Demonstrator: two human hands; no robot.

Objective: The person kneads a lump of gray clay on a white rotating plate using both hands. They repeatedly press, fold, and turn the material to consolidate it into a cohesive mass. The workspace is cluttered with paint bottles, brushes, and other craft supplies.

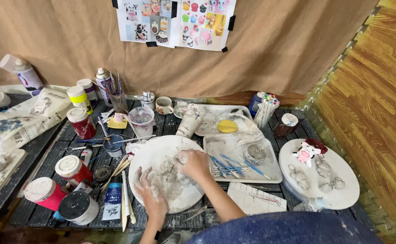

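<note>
Both hands are working wet grey clay [171,174] on a round white board [150,156]. Right hand [194,165] is curling loosely over a lump at the clay's far edge, fingers bent around it. Left hand [149,192] is lying flat and spread, palm pressing down, gripping nothing. Clay looks soft, sticky and easily dented, probably best lifted from beneath. Just right of the right hand, blue-handled tools [234,165] are lying on a tray [270,174]; left of the left hand, paint jars [73,169] are standing.
</note>
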